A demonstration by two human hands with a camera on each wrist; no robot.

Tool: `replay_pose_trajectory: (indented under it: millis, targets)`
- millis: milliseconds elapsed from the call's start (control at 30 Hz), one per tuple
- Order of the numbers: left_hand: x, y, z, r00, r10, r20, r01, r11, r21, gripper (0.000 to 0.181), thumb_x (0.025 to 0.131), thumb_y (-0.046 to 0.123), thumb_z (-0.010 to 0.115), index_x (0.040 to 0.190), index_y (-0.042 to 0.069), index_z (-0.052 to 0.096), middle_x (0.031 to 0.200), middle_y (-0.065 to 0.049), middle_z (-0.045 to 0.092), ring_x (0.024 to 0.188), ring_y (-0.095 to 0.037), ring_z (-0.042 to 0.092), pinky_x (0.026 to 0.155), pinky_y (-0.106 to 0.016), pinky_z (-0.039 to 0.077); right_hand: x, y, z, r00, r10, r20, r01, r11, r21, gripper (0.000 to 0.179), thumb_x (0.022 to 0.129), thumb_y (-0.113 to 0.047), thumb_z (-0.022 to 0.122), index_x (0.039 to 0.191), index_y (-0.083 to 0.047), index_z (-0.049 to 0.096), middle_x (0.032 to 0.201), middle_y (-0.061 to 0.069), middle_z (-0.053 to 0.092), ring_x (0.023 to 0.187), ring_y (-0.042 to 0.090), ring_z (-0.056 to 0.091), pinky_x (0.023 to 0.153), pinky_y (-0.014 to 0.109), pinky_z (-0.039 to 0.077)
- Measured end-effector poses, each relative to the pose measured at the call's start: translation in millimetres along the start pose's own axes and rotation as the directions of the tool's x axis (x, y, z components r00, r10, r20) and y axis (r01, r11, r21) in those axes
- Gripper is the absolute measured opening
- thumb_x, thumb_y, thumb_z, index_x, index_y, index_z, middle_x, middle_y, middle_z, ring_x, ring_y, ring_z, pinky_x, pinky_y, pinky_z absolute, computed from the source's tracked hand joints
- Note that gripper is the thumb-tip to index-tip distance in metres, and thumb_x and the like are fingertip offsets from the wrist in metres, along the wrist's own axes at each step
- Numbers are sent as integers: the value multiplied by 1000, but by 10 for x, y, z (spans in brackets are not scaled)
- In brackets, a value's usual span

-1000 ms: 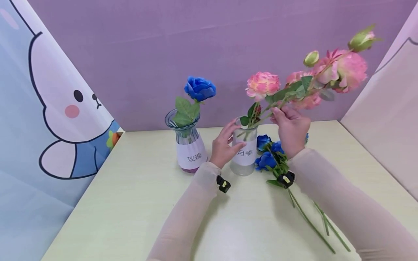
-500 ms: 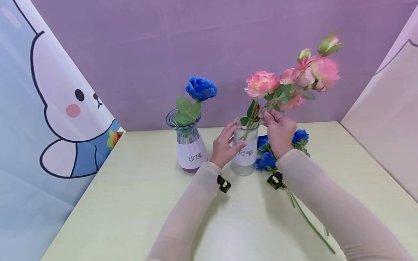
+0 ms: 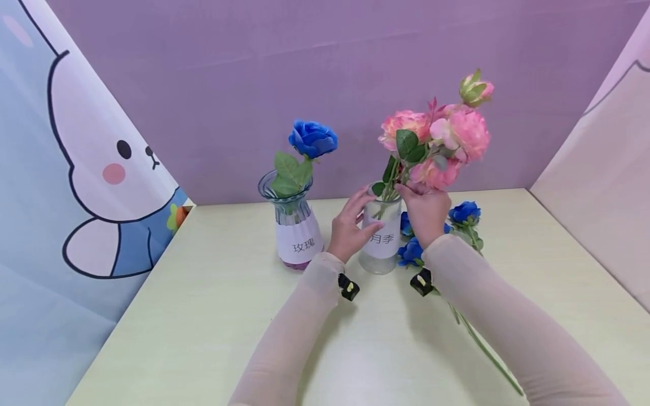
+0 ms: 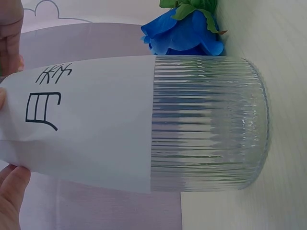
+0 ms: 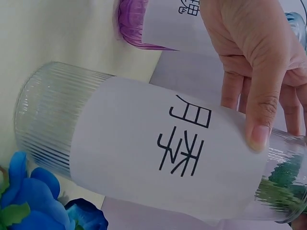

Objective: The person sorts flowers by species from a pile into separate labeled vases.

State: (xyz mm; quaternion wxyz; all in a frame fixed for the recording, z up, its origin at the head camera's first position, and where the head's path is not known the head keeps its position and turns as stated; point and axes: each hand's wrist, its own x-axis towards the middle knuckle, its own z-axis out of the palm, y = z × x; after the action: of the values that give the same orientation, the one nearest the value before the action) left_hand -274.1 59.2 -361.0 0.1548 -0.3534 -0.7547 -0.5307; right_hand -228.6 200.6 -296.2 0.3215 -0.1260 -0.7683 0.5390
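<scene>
A clear ribbed glass vase (image 3: 378,264) with a white paper label stands upright on the table. My left hand (image 3: 350,225) holds it near the top from the left; the right wrist view shows the thumb (image 5: 261,129) across the label's edge. My right hand (image 3: 425,210) pinches the stems of a pink flower spray (image 3: 464,135) at the vase's mouth, its blooms leaning right. Another pink flower (image 3: 404,125) stands in the same vase, its cut stems showing through the glass. Where the held stems end is hidden by my fingers.
Left of my hands stands a bluish, purple-based glass vase (image 3: 299,237) with a blue rose (image 3: 312,138). More blue roses (image 3: 411,252) lie on the table (image 3: 213,316) right of the clear vase, partly under my right arm. A purple backdrop (image 3: 228,101) rises behind.
My right hand has moved left and down with the pink flower spray, bringing its stems to the vase mouth and the blooms closer to the other pink flower. My left hand has stayed put.
</scene>
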Motion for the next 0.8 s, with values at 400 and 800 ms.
replay_pose_trajectory:
  millis: [400, 800]
  targets:
    - [8, 22, -4, 1000, 11, -7, -11, 1000, -2, 51, 80, 4, 76, 126, 2, 56, 148, -11, 41, 125, -30, 50, 92, -25, 50, -57, 84, -2, 996, 94, 8, -94, 996, -2, 31, 88, -25, 69, 98, 4, 70, 100, 18, 69, 100, 25, 62, 88, 39, 51]
    - [-24, 42, 2, 999, -27, 25, 26, 999, 44, 55, 83, 5, 73, 134, 5, 51, 152, -9, 34, 133, -27, 41, 94, -28, 50, -300, 374, -64, 967, -254, 14, 253, 967, 24, 19, 86, -5, 62, 71, 5, 65, 81, 16, 63, 74, 17, 53, 65, 18, 43]
